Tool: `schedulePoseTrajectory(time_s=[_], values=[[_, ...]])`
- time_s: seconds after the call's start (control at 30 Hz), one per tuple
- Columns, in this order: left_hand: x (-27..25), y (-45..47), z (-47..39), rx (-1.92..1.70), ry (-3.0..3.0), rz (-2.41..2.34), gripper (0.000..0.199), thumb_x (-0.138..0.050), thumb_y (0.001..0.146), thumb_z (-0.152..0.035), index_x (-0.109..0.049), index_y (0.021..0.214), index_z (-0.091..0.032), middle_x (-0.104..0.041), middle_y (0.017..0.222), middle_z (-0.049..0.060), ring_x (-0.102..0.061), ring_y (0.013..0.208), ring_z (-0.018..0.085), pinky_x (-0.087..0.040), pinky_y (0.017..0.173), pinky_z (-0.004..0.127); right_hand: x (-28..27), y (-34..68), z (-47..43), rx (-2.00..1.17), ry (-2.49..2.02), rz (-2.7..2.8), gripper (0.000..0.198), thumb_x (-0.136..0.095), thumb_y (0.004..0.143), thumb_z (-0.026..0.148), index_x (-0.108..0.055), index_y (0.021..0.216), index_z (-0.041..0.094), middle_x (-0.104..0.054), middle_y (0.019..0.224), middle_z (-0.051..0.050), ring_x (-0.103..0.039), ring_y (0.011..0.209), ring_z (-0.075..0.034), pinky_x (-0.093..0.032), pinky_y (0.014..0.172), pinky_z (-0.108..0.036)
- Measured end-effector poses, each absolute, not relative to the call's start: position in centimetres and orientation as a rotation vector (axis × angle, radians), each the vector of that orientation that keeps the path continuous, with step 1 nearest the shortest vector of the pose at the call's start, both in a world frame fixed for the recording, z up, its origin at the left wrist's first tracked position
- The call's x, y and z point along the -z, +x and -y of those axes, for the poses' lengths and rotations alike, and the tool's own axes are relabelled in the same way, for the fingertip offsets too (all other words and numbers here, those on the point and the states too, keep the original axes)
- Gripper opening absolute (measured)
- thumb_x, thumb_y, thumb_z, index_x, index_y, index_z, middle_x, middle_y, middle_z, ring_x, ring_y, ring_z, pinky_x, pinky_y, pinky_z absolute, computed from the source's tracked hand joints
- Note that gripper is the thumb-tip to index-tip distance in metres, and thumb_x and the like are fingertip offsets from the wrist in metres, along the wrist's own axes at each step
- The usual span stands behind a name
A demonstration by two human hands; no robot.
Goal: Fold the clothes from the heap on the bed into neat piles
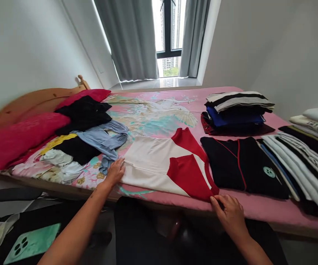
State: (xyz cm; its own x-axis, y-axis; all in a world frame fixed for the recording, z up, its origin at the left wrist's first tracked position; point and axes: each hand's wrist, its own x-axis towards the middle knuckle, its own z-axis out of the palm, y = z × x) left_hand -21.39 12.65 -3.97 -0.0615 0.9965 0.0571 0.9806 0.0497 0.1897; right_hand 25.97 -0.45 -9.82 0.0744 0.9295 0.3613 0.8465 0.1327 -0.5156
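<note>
A white T-shirt with red sleeves and a red neckline (150,154) lies on its side across the bed, folded lengthwise, both red sleeves on top. My left hand (116,171) is at its hem end, fingers closed on the edge. At the opposite end, my right hand (229,210) pinches the red neckline corner between thumb and finger. Right of the shirt lies a folded black garment with red piping and a round pale badge (241,162). A crumpled light blue garment (103,138) lies close to my left hand.
Folded clothes stand in a stack (237,114) at the back right, with more piles (305,162) at far right. Loose black clothes (85,112) and red pillows (28,136) lie by the wooden headboard (37,96). A green phone (33,243) rests at lower left.
</note>
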Motion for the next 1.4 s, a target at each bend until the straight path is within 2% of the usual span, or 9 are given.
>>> schedulePoseTrajectory(time_s=[0.17,0.3,0.5,0.67,0.9,1.03,1.17,1.27,1.4], values=[[3.3,-22.9,-13.9,-0.227,2.011,-2.178,0.056,-0.050,0.066,-0.017,-0.057,0.122,-0.022,-0.055,0.127,0.009,-0.048,0.117,0.030,-0.036,0.098,0.043,10.5,26.1,0.4,-0.213,-1.771,1.755,0.048,-0.043,0.083,0.064,-0.065,0.082,0.022,-0.063,0.083,-0.006,-0.053,0.080,-0.025,-0.037,0.075,-0.038],[2.5,-22.9,-14.9,-0.280,1.952,-2.101,0.032,-0.055,0.059,-0.019,-0.068,0.088,-0.022,-0.062,0.105,0.008,-0.051,0.108,0.029,-0.037,0.095,0.040,10.7,26.3,0.2,-0.267,-1.805,1.748,0.054,-0.041,0.080,0.069,-0.067,0.080,0.022,-0.064,0.083,-0.007,-0.054,0.081,-0.026,-0.039,0.076,-0.039],[1.3,-23.8,-14.4,-0.504,1.749,-1.967,0.023,-0.049,0.070,-0.033,-0.061,0.083,-0.018,-0.061,0.086,0.002,-0.055,0.080,0.017,-0.043,0.072,0.027,11.0,26.6,0.2,-0.358,-1.869,1.707,0.060,-0.041,0.073,0.077,-0.068,0.079,0.023,-0.065,0.086,-0.007,-0.055,0.084,-0.028,-0.040,0.077,-0.041],[1.5,-25.2,-12.8,-0.473,1.511,-1.901,0.039,-0.057,0.065,-0.056,-0.056,0.069,-0.016,-0.050,0.059,-0.002,-0.043,0.052,0.012,-0.031,0.048,0.023,11.2,26.9,0.1,-0.426,-1.893,1.689,0.062,-0.044,0.068,0.079,-0.069,0.079,0.022,-0.066,0.089,-0.008,-0.055,0.088,-0.029,-0.040,0.081,-0.043],[0.9,-26.5,-10.8,-0.399,1.312,-1.776,0.044,-0.068,0.053,-0.057,-0.052,0.063,-0.018,-0.038,0.048,-0.006,-0.033,0.041,0.008,-0.022,0.040,0.021,9.7,26.6,-0.1,-0.576,-1.962,1.598,0.060,-0.049,0.065,0.077,-0.071,0.082,0.024,-0.068,0.095,-0.008,-0.057,0.094,-0.032,-0.040,0.087,-0.045],[1.4,-26.4,-9.6,-0.435,1.260,-1.741,0.049,-0.063,0.055,-0.063,-0.052,0.069,-0.018,-0.037,0.049,-0.007,-0.032,0.040,0.007,-0.025,0.039,0.021,8.9,26.7,0.3,-0.898,-2.053,1.446,0.052,-0.053,0.070,0.069,-0.069,0.093,0.025,-0.069,0.095,-0.005,-0.062,0.088,-0.027,-0.046,0.077,-0.035],[2.0,-25.8,-9.4,-0.444,1.270,-1.774,0.049,-0.064,0.054,-0.063,-0.052,0.069,-0.018,-0.036,0.046,-0.008,-0.032,0.037,0.008,-0.025,0.038,0.021,9.6,26.3,0.0,-1.096,-1.892,1.299,0.049,-0.061,0.066,0.064,-0.066,0.088,0.020,-0.069,0.083,-0.005,-0.063,0.079,-0.022,-0.047,0.065,-0.027],[1.9,-25.5,-9.3,-0.494,1.292,-1.843,0.048,-0.062,0.055,-0.064,-0.051,0.067,-0.018,-0.037,0.046,-0.007,-0.032,0.037,0.008,-0.023,0.037,0.021,10.1,25.9,-0.3,-1.192,-1.735,1.214,0.046,-0.054,0.071,0.065,-0.060,0.079,0.019,-0.056,0.055,0.001,-0.051,0.048,-0.014,-0.037,0.045,-0.024],[2.6,-25.7,-8.9,-0.494,1.312,-1.968,0.046,-0.056,0.060,-0.064,-0.053,0.068,-0.018,-0.040,0.044,-0.005,-0.036,0.037,0.010,-0.023,0.036,0.020,9.3,25.6,0.0,-1.224,-1.659,1.204,0.045,-0.048,0.076,0.063,-0.045,0.061,0.020,-0.040,0.042,0.006,-0.037,0.038,-0.009,-0.028,0.039,-0.022]])
